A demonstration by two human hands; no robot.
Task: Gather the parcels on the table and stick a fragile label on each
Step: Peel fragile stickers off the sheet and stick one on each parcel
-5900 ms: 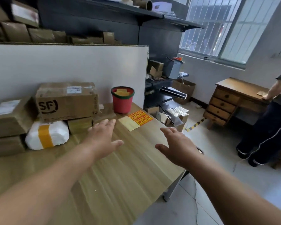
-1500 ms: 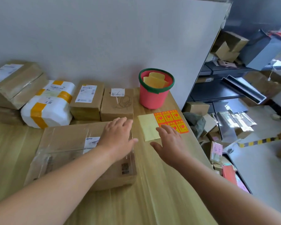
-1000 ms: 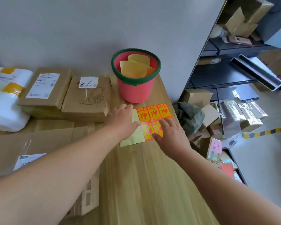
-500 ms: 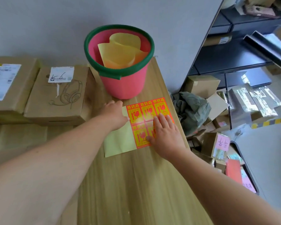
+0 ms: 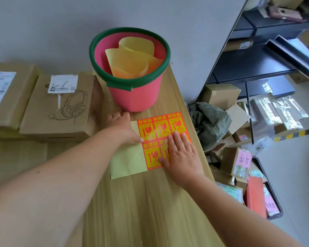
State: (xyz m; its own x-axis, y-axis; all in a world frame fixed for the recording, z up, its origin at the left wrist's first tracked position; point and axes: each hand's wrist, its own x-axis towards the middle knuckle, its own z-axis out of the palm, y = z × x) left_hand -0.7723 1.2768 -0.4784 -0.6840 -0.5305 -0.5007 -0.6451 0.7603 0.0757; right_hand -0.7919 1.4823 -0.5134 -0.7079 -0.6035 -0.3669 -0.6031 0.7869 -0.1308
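Label sheet (image 5: pixel 151 139): flat rectangle of glossy yellow backing paper on the table, near the right edge; orange-red fragile stickers printed in yellow, set in a grid over its right part; left strip bare backing.
Left hand (image 5: pixel 122 128): palm down at 9 o'clock of the sticker grid, fingers extended and close together, resting on the bare backing; thumb tip at the left edge of the stickers; grasping nothing.
Right hand (image 5: pixel 181 154): flat, fingers (image 5: pixel 177 138) slightly spread, pressed on the lower right stickers at 5 o'clock of the sheet; grasping nothing, pinning the sheet down.
Table (image 5: pixel 150 211): smooth wood-grain laminate, pale tan, straight right edge.
Bucket (image 5: pixel 132 93): round pink plastic, thick green rim, upright at 12 o'clock of the sheet, just beside it; curled yellow backing sheets (image 5: pixel 132 59) inside.
Headset box (image 5: pixel 59 106): brown corrugated cardboard, rectangular, line drawing of a headset on top, white paper label at its top; at 9 o'clock of the bucket, close beside it.
Second parcel (image 5: pixel 5 93): brown cardboard with a white shipping label, at 9 o'clock of the headset box, touching or nearly so.
Floor clutter (image 5: pixel 230 139): cardboard boxes and clear film-wrapped packs at 3 o'clock, below table level.
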